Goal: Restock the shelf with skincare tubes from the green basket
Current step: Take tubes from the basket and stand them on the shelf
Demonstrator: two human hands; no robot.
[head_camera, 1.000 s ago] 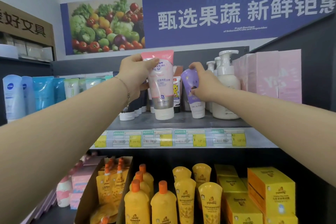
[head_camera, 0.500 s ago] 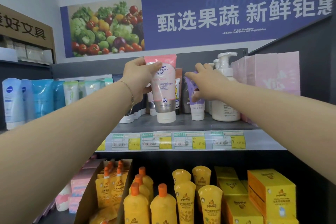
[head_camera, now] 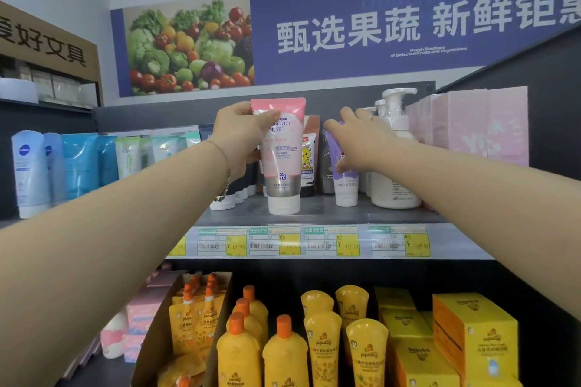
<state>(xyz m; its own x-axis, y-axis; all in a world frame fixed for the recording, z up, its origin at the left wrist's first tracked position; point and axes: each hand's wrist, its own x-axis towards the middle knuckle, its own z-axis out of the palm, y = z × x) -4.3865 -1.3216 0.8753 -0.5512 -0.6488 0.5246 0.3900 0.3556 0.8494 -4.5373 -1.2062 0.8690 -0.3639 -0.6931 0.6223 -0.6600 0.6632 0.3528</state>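
Both your arms reach forward; your left hand (head_camera: 242, 135) curls in a grip, your right hand (head_camera: 361, 141) lies flatter, fingers extended.

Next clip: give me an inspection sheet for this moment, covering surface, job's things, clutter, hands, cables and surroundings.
Surface: grey shelf, price tags on its front edge.
Job's things: pink tube upright, cap down on the shelf; purple tube upright beside it; green basket not in view.
Clutter: pump bottles, pink boxes, blue tubes, yellow bottles below.
Hands: left hand grips the pink tube; right hand rests on the purple tube, grip unclear.
Cables: nothing seen.
Surroundings: produce banner above.
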